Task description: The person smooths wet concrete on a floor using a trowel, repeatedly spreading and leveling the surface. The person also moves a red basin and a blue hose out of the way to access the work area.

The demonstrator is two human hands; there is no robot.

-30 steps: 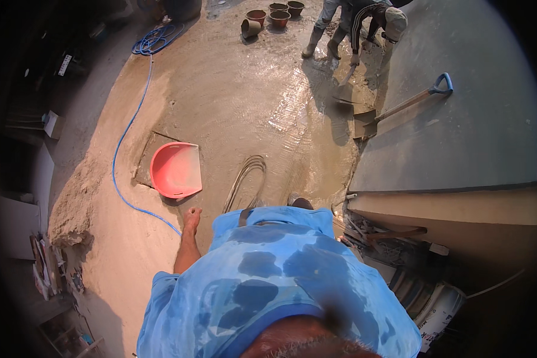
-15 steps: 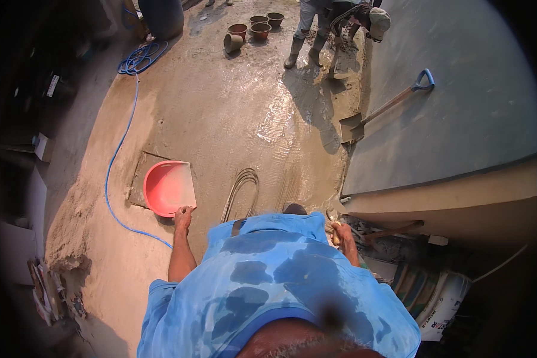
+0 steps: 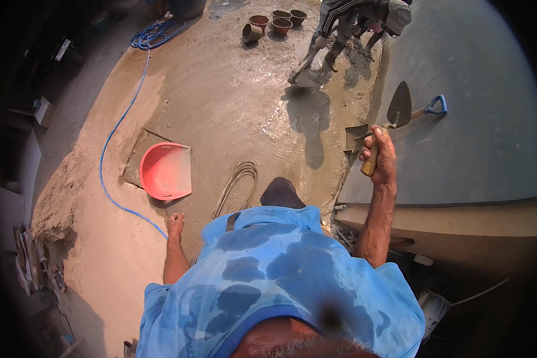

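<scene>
My right hand (image 3: pixel 383 158) is raised at the right, wrapped round the wooden handle of a pointed trowel (image 3: pixel 400 105). The trowel's grey blade points up and away from me. Low on the left, my left hand (image 3: pixel 175 225) has its fingers curled in, with nothing visible in them. Just beyond it, a red half-round pan (image 3: pixel 161 173) with a straight edge on its right side rests on a square ground cover (image 3: pixel 136 156). A small gap shows between that hand and the pan.
A blue hose (image 3: pixel 104 152) runs along the left. Bent rods (image 3: pixel 240 173) lie ahead on the wet ground. A shovel (image 3: pixel 357 137) leans against the grey slab (image 3: pixel 477 149), partly behind my right hand. Several buckets (image 3: pixel 281 25) stand far off near a stooping person (image 3: pixel 346 27) holding a long-handled tool.
My right hand has risen from beside my body, bringing the trowel up into view. My left hand has let go of the red pan's rim. The other person has shifted their tool.
</scene>
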